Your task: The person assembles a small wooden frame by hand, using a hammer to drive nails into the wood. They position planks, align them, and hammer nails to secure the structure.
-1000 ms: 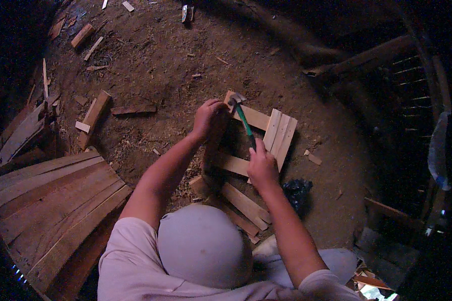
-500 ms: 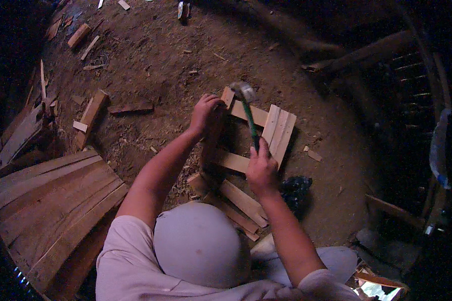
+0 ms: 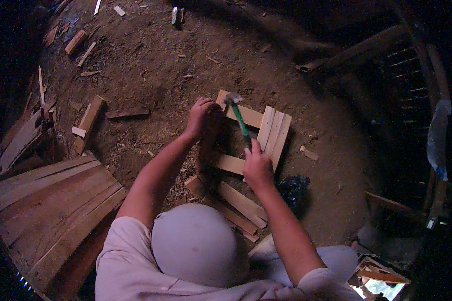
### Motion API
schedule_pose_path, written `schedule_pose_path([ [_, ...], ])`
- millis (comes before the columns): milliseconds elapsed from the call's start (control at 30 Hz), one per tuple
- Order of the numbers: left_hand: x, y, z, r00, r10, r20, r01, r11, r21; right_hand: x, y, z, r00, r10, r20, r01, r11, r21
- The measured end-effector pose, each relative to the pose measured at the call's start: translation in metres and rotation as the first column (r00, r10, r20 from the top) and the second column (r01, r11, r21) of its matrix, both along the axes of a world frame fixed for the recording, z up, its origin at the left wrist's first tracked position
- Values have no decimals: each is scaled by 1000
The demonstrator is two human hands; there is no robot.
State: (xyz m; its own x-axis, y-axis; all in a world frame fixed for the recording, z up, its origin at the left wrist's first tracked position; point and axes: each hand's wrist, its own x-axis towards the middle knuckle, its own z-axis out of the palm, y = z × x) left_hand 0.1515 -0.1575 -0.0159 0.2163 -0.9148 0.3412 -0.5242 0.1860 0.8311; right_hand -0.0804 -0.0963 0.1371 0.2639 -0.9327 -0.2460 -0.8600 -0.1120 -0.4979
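A small wooden frame (image 3: 251,116) of pale slats lies on the dirt floor before me, with side-by-side slats on its right. My right hand (image 3: 259,168) is closed round the grip of a hammer (image 3: 240,120) with a green handle. The hammer's metal head is over the frame's far left corner, close to the wood; whether it touches, I cannot tell. At that same corner, my left hand (image 3: 201,118) has its fingers curled over the shaded left board. Shadow hides its fingertips, and no nail can be made out.
Loose boards (image 3: 242,203) lie between the frame and my knee (image 3: 198,246). A black plastic bag (image 3: 294,190) sits right of my right forearm. A plank platform (image 3: 60,195) stands at the left, near a wood block (image 3: 90,123). Wood scraps (image 3: 75,42) litter the far floor.
The hammer head has come down and left, nearer the frame's far left corner. My left hand stays at that corner. The whole view has shifted slightly.
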Motion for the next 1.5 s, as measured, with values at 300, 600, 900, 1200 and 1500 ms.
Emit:
schedule_pose_path([
  [300,-31,67,25,920,93,380,-206,941,269,-17,12,-14,976,-54,213,66,997,-47],
  [600,-62,96,1,727,70,683,-317,917,243,-13,9,-19,947,51,316,48,953,-298],
  [900,-62,93,14,694,48,718,-305,923,233,-9,2,0,968,80,238,-17,967,-253],
  [1200,-63,98,6,595,50,802,-328,926,185,-4,-4,-1,985,39,170,-12,988,-156],
  [1500,-62,91,5,618,59,784,-324,928,185,-11,-10,-32,996,87,34,-86,995,-42],
])
